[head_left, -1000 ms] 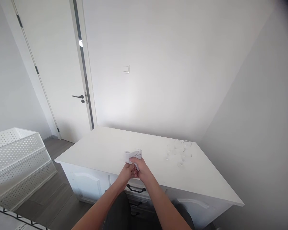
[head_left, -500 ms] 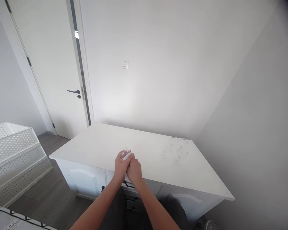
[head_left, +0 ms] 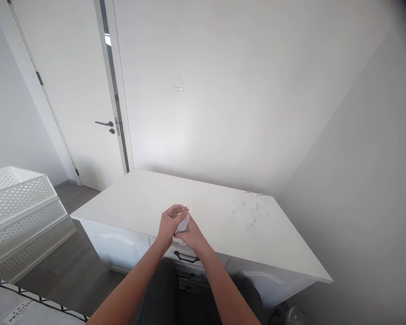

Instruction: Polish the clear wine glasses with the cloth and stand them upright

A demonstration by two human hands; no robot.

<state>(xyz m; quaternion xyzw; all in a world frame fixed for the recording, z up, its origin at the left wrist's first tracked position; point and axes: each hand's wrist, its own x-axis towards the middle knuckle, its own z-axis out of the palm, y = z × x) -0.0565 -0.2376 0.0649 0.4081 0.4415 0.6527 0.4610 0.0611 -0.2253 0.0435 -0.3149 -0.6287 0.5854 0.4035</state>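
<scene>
Over the near edge of a white cabinet top (head_left: 145, 198), my two hands are pressed together. My left hand (head_left: 167, 225) is wrapped round a small clear glass (head_left: 176, 211) whose rim shows above my fingers. My right hand (head_left: 189, 234) is closed on a white cloth (head_left: 182, 223) pressed against the glass. Several more clear glasses (head_left: 252, 210) stand in a group on the top's far right.
The cabinet has drawers with dark handles (head_left: 186, 258) below my hands. A white door (head_left: 74, 90) with a dark lever stands at the back left. White perforated stacked baskets (head_left: 20, 212) sit at the left. Grey walls close the back and right.
The cloth, bunched above my hands a second ago, is now pressed against the glass between them. The glass rim has come into view at my left hand. The camera shifted slightly.
</scene>
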